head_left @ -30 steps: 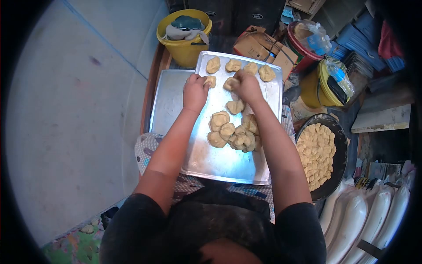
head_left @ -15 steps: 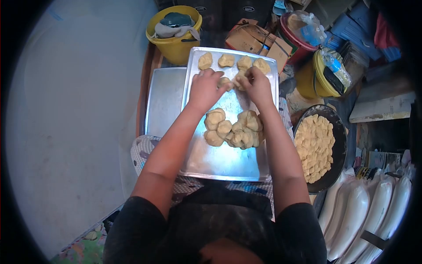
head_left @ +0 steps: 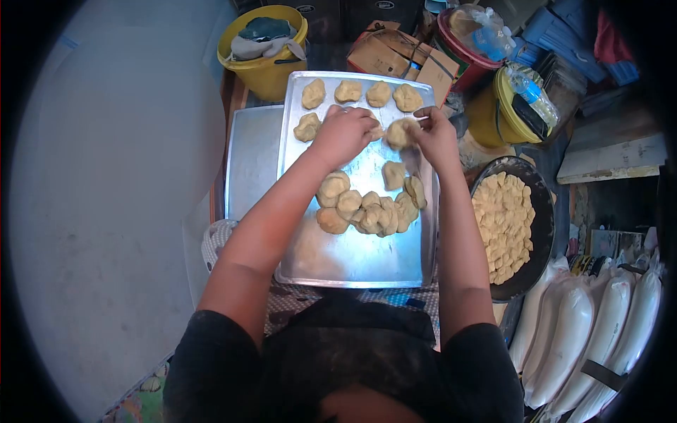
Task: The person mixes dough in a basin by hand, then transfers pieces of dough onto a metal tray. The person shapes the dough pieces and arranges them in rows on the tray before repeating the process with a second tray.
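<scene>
Your right hand (head_left: 434, 135) pinches a pale yellow dough lump (head_left: 400, 132) over the rectangular silver metal tray (head_left: 352, 262). Your left hand (head_left: 343, 134) curls its fingers down; I cannot tell what they hold.

dough (head_left: 367, 211) on tray (head_left: 352, 257), sheet (head_left: 250, 162) perhaps beneath

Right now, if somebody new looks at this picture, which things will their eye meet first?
First, the shiny metal tray in the middle, with a heap of dough pieces near its centre and a row of four shaped pieces along its far edge. Beyond the heap, the right hand pinches one dough piece while the left hand curls beside it. At the right stands a dark pan full of pale dough bits.
</scene>
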Motion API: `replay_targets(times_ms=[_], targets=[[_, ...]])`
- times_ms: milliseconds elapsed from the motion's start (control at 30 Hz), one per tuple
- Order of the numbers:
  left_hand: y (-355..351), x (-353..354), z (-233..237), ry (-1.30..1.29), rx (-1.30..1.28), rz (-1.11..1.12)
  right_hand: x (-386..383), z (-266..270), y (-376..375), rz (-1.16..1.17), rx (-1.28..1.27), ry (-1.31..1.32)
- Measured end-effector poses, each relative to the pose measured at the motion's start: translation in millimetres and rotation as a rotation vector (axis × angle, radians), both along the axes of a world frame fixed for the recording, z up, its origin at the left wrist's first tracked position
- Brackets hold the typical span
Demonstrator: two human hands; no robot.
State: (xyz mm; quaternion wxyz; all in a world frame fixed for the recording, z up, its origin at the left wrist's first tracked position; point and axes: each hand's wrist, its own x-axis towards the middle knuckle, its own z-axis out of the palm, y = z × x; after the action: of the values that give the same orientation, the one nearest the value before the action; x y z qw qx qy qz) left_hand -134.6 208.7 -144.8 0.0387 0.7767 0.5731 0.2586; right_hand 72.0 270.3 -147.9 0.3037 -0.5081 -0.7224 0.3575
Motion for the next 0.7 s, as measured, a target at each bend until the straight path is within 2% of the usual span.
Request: replay_targets(times_ms=[33,100,167,200,233,300,333,367,433,500,567,633,700], targets=[[5,1,2,0.061,-0.152,-0.090,-3,-7,8,-0.055,0.033,-0.039],[13,1,-1,0.074,-0.147,-0.138,-6,-12,14,-0.116,0.079,-0.069],[15,2,-6,0.081,-0.113,-0.160,-8,-17,7,-0.057,0.540,-0.301],[14,1,-7,0.080,-0.118,-0.158,-11,-13,-1,-0.006,0.336,-0.252],[13,1,-8,0.069,-0.147,-0.142,-9,-16,-2,-0.005,0.329,-0.252],[11,2,-11,0.062,-0.173,-0.130,-4,-25,3,-0.035,0.191,-0.025],[8,3,-15,0.053,-0.057,-0.108,-1,-32,10,-0.105,0.021,0.122],[5,5,-14,0.043,0.057,-0.084,2,-30,11,-0.104,0.021,0.123],[3,13,-13,-0.001,0.084,-0.079,6,-27,13,-0.180,-0.250,0.504],[4,24,-5,-0.046,0.112,-0.077,8,-20,7,-0.199,-0.221,0.462],[9,33,4,0.130,-0.094,-0.159,11,-13,2,-0.357,-0.180,0.569],[22,42,-5,0.201,-0.087,-0.166,17,-20,1,-0.377,-0.082,0.499],[32,48,-5,0.366,-0.047,-0.138,14,-12,-10,-0.323,0.254,0.015]])
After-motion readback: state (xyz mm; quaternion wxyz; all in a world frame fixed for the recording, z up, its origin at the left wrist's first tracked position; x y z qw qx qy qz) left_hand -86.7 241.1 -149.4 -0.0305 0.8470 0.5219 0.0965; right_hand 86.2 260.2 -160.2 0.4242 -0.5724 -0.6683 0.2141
